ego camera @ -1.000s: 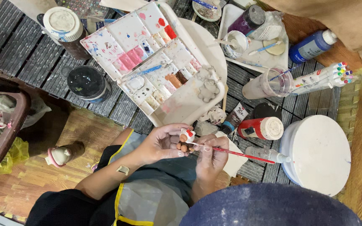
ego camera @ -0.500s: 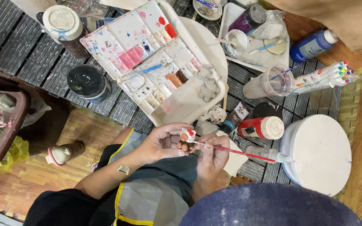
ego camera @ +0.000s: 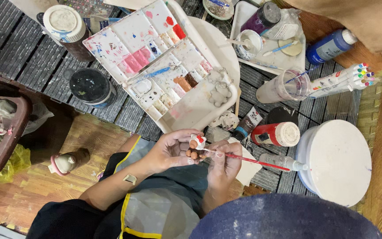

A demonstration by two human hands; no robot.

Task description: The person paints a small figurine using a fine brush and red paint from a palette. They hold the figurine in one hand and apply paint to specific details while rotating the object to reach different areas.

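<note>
Head view: the left hand (ego camera: 169, 152) pinches a small white figurine (ego camera: 196, 142) just off the worktop's (ego camera: 32, 57) near edge. The right hand (ego camera: 223, 163) grips a red paintbrush (ego camera: 248, 160), tip touching the figurine, near the paint palette (ego camera: 164, 66).

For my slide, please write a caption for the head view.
Left hand holds a small figurine; right hand paints it with a red-handled brush.

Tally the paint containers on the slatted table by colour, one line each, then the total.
Red paint bottle: 1
Blue paint bottle: 1
Purple paint bottle: 1
Black paint jar: 1
Brown jar with white lid: 1
Total: 5
</note>
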